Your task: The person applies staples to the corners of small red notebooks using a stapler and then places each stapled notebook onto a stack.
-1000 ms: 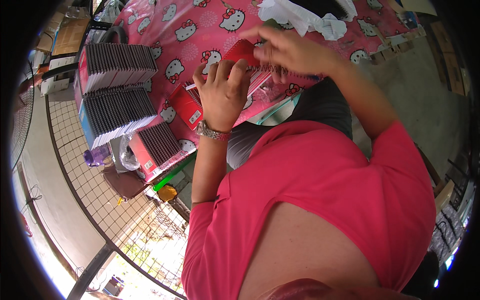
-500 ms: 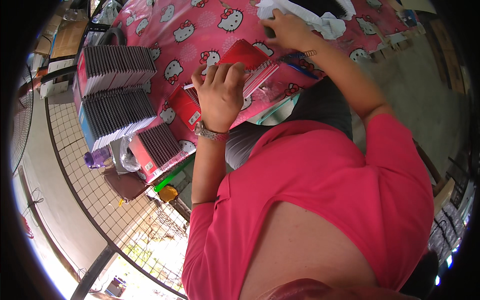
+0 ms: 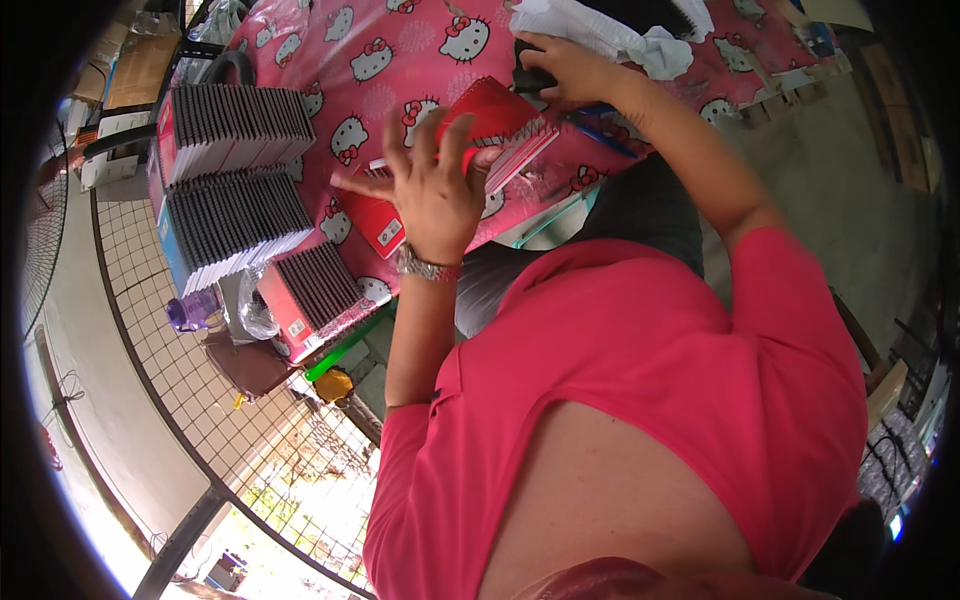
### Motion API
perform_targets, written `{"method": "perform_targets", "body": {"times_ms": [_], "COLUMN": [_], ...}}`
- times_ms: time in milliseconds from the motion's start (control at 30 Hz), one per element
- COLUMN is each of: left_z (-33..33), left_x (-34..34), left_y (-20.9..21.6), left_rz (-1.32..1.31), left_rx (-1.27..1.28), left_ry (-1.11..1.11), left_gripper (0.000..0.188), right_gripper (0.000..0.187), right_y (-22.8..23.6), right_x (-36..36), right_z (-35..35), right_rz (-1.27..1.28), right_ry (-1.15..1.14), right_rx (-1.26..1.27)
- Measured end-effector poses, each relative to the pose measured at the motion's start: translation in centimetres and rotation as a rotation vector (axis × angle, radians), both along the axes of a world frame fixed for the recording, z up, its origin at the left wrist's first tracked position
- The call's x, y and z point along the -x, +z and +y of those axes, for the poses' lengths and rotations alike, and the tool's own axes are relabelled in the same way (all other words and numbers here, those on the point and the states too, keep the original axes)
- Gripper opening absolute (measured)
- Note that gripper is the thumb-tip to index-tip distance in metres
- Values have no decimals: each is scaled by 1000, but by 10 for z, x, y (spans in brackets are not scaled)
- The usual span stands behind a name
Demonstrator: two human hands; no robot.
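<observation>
1. Desk (image 3: 330, 60), covered in a pink cartoon-cat patterned plastic cloth: it is carrying everything the hands are working on. The cloth looks slick, so loose items near its front edge are, in my judgement, liable to slide off toward the person's lap.

2. 3 packs of dark-spined, spiral-bound notebooks (image 3: 235, 180), stacked on edge beside the desk on the person's left: they are standing well apart from the hands and not blocking them. The lowest pack, red-covered, is leaning toward the floor and could topple if bumped.

3. Red-covered spiral-bound notebook (image 3: 495, 115), lying tilted at the desk's front edge: this is the item in hand. The left hand (image 3: 430, 195) is spreading its fingers wide over the near end, pressing or steadying rather than gripping; with so loose a hold the notebook could slip or flip off the edge.

4. Crumpled white plastic wrapping (image 3: 600, 30), lying at the far side of the desk, just beyond the right hand: it is crowding the reach and could be dragged along.

5. Right hand (image 3: 560, 70): it is curling over a small dark object (image 3: 530, 75); I cannot tell what the object is or how firmly it is being held.

6. Blue pen (image 3: 600, 130), lying under the right forearm: it could be swept off.
</observation>
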State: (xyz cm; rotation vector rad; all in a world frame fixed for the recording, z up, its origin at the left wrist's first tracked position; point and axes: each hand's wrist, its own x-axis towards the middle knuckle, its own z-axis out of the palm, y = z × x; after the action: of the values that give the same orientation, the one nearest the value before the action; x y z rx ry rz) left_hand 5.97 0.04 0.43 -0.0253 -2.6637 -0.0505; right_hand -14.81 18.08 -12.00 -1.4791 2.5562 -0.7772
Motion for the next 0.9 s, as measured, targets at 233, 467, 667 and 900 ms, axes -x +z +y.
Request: {"method": "perform_targets", "body": {"times_ms": [233,467,667,900], "left_z": [-25,-23,-27,-52], "left_x": [-5,6,5,0], "left_y": [-26,-15,-10,-10], "left_rz": [67,73,66,40], "left_rx": [-268,-272,-329,-459], "left_ry": [-26,-90,-109,-55], "left_gripper": [38,35,32,30], "right_gripper": [54,58,55,54], "right_y": [117,140,132,145], "right_x": [-14,-26,-14,-15], "right_z": [-10,-14,-28,-47], "right_rz": [-1164,-1384,-1029,-1090], "right_ry": [383,616,493,590], "right_rx": [388,353,113,123]}}
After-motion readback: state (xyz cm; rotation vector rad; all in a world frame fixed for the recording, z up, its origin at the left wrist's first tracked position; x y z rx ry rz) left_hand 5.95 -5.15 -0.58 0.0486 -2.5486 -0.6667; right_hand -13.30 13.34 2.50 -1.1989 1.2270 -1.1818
